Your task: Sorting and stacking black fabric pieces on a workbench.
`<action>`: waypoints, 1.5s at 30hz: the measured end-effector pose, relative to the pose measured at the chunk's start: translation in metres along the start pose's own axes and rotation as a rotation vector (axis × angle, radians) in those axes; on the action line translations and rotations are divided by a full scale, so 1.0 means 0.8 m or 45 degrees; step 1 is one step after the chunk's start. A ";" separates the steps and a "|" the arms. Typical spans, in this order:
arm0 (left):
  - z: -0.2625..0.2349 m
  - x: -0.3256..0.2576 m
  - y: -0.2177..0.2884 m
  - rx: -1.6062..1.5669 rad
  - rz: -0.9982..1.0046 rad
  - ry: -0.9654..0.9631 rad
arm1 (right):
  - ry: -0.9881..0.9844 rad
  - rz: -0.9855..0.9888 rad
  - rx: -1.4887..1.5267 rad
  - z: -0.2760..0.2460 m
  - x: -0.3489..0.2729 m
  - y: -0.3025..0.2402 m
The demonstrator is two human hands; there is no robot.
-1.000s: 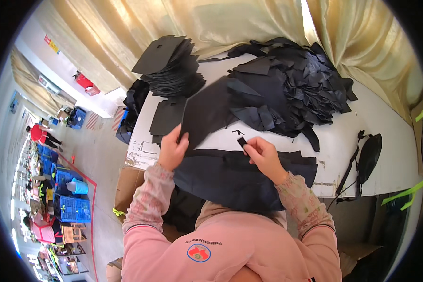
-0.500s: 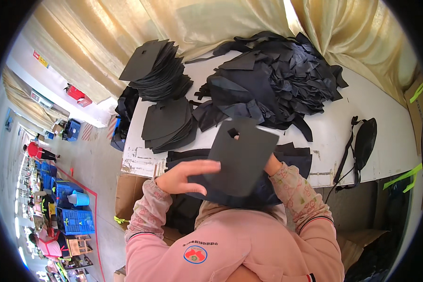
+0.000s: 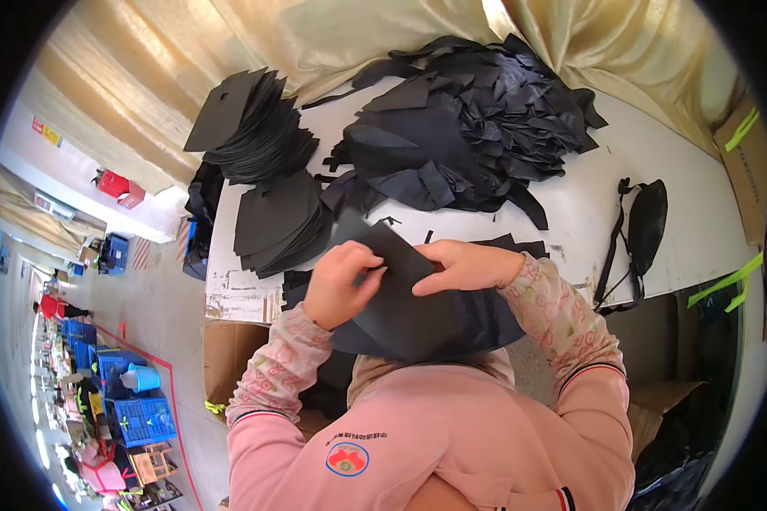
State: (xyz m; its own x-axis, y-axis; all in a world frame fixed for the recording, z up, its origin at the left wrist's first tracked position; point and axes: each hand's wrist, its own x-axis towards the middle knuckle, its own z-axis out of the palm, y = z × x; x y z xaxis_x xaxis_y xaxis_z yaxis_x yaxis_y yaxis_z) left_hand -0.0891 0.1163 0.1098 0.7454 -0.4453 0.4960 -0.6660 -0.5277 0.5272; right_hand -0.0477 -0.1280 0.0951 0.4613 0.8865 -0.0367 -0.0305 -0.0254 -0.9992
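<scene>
Both of my hands hold one flat black fabric piece (image 3: pixel 398 285) above the near edge of the white table (image 3: pixel 588 213). My left hand (image 3: pixel 341 283) grips its left side with fingers curled over the top. My right hand (image 3: pixel 464 266) pinches its upper right edge. Under the piece, more black fabric (image 3: pixel 477 328) hangs over the table edge toward my lap. I wear pink sleeves with a floral pattern.
A large heap of black fabric scraps (image 3: pixel 469 136) fills the far middle of the table. Two stacks of cut black pieces (image 3: pixel 251 128) (image 3: pixel 277 221) sit at the far left. A black waist bag (image 3: pixel 643 226) lies at the right. A cardboard box (image 3: pixel 226 362) stands below the table; blue crates (image 3: pixel 141 417) are far left.
The black piece has come down from being held up flat before me. My left hand has moved from under it onto its left side, and my right hand now shows on its top edge.
</scene>
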 end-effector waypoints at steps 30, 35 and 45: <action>0.163 0.086 -0.067 -0.802 -0.421 -1.406 | 0.652 0.216 -1.034 0.007 -0.106 0.049; 0.168 0.087 -0.061 -1.086 -0.516 -1.358 | 0.784 0.173 -1.400 0.019 -0.114 0.062; 0.177 0.086 -0.067 -1.099 -0.536 -1.436 | 0.875 0.243 -1.596 0.039 -0.106 0.061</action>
State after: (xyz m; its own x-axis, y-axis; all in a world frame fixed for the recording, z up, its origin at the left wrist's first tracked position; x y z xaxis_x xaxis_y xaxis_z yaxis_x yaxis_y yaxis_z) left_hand 0.0021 0.0114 0.0179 0.2411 -0.8989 -0.3657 0.0905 -0.3544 0.9307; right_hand -0.1162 -0.1902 0.0501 0.8780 0.4386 0.1920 0.4784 -0.8178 -0.3198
